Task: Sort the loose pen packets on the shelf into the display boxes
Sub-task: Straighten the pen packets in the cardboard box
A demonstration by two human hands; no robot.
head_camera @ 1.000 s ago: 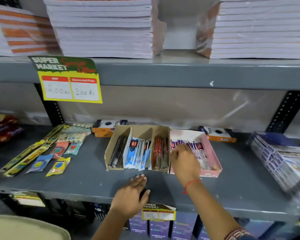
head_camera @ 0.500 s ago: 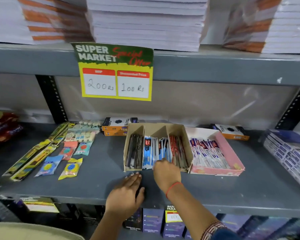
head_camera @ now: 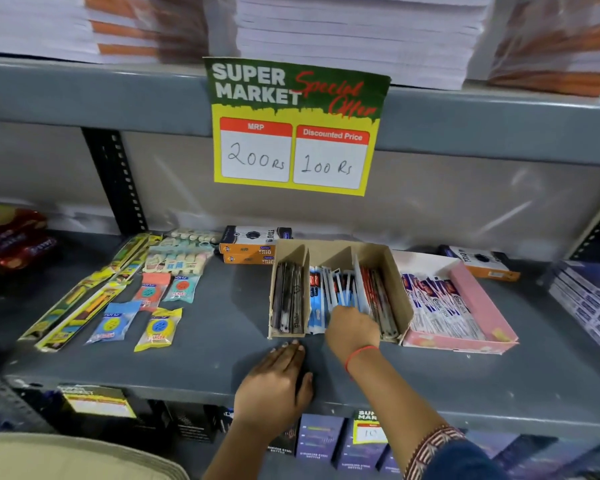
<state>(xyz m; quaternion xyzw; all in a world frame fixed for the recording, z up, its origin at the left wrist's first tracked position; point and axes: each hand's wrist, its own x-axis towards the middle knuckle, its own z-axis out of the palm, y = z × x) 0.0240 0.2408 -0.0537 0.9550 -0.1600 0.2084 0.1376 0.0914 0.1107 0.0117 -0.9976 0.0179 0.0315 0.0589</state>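
Observation:
A brown cardboard display box (head_camera: pixel 397 271) with three compartments stands on the grey shelf (head_camera: pixel 205 362). Black pen packets (head_camera: pixel 288 299) fill its left part, blue and white packets (head_camera: pixel 329 289) the middle, red packets (head_camera: pixel 378 299) the right. A pink display box (head_camera: pixel 478 303) beside it holds purple and white packets (head_camera: pixel 437 306). My right hand (head_camera: pixel 352 329) reaches into the middle compartment with its fingers curled among the blue packets; whether it grips one is hidden. My left hand (head_camera: pixel 274 382) lies flat on the shelf just in front of the brown box, holding nothing.
Loose packets of sharpeners, erasers and long yellow packs (head_camera: pixel 118 296) lie on the left. Orange and black boxes (head_camera: pixel 250 244) stand behind the brown box, another (head_camera: pixel 482 263) behind the pink one. A price sign (head_camera: pixel 295 126) hangs from the upper shelf. Stacked packs (head_camera: pixel 589 296) sit at right.
My right hand moved from the pink box to the middle compartment of the brown box and pushed in deeper. My left hand stayed flat on the shelf. The view shifted left.

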